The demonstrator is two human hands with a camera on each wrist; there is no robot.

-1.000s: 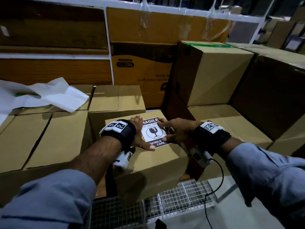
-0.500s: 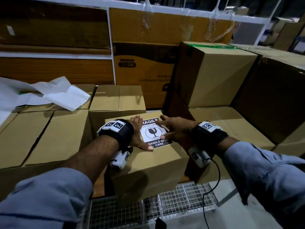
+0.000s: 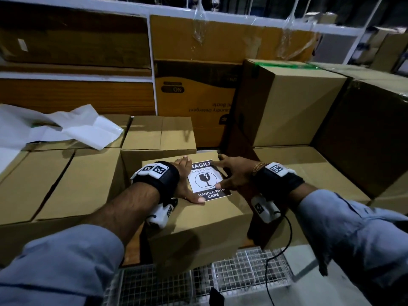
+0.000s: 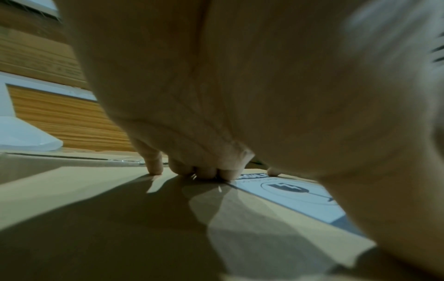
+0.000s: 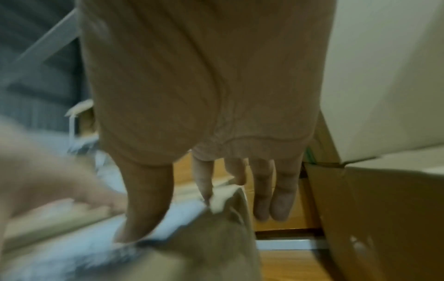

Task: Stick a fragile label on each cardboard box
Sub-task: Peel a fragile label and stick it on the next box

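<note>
Label (image 3: 207, 181) flat on the box (image 3: 198, 217) (fragile print up); left hand (image 3: 185, 180) and right hand (image 3: 234, 175) press its edges, fingers straight.

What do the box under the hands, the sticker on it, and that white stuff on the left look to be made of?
Box: plain brown cardboard, matte, with folded edges and flap seams like its neighbours.
Sticker: probably paper, white with black print; it lies flat on the box top, with a slight sheen.
White stuff: looks like thin paper sheets, creased and crumpled; possibly label backing, though that cannot be told.
</note>
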